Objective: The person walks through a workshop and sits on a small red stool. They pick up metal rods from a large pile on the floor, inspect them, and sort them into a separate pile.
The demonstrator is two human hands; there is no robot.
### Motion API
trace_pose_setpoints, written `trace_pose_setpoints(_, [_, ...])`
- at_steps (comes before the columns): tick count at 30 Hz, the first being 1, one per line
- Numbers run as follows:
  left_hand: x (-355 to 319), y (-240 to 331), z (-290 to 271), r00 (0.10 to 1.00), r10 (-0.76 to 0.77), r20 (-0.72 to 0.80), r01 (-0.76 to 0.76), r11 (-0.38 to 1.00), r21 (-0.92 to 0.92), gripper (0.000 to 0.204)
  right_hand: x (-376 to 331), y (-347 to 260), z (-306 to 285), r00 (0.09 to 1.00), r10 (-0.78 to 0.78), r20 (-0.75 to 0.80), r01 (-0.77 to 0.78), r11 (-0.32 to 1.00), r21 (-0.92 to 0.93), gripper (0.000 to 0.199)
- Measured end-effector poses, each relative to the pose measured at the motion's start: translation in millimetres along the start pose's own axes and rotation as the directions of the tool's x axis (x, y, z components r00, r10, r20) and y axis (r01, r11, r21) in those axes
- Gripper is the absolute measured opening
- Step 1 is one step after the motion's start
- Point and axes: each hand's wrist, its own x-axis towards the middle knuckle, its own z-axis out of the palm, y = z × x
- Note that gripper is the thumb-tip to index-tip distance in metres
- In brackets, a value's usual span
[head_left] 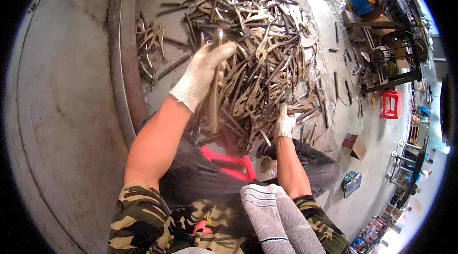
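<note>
A large heap of metal pliers (267, 58) and loose dark handles spreads over the floor before me. My left hand (205, 72), in a white knit glove, is above the heap's left part. Its fingers are closed around a long metal tool (214, 101), smeared by motion, that looks like pliers. My right hand (285, 125), gloved too, is low at the heap's near right edge. It is closed on a pair of pliers (296, 109), partly hidden by the fingers. A thin white stick (265, 138) shows just left of that hand.
A metal-edged beam (125, 53) runs along the left, with more pliers (150, 46) beside it. A pink-red stool frame (229, 163) is between my legs. To the right stand a cluttered machine frame (381, 39), a red stool (391, 104) and a small brown box (355, 145).
</note>
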Motion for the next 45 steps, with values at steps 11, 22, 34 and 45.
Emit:
trace_pose_setpoints(11, [4.7, -19.1, -10.8, 0.829, -0.007, 0.559, 0.303, 0.847, -0.438, 0.077, -92.9, -212.6, -69.9, 0.875, 0.035, 0.483, -0.390, 0.643, 0.659, 0.052])
trace_pose_setpoints(22, [-14.3, -28.2, -4.1, 0.793, 0.045, 0.608, 0.089, 0.978, -0.188, 0.041, -133.4, -227.7, -58.2, 0.672, 0.000, 0.740, -0.132, 0.984, 0.119, 0.080])
trace_pose_setpoints(34, [-36.8, -40.6, 31.1, 0.897, 0.131, 0.421, -0.216, 0.963, 0.160, 0.037, -131.9, -251.5, -27.7, 0.816, 0.201, 0.541, 0.227, 0.750, -0.621, 0.096])
trace_pose_setpoints(45, [-56.2, -52.2, 36.4, 0.851, -0.026, 0.524, -0.115, 0.965, 0.235, 0.049, -115.6, -228.8, -51.2, 0.821, 0.105, 0.562, 0.359, 0.669, -0.651, 0.097])
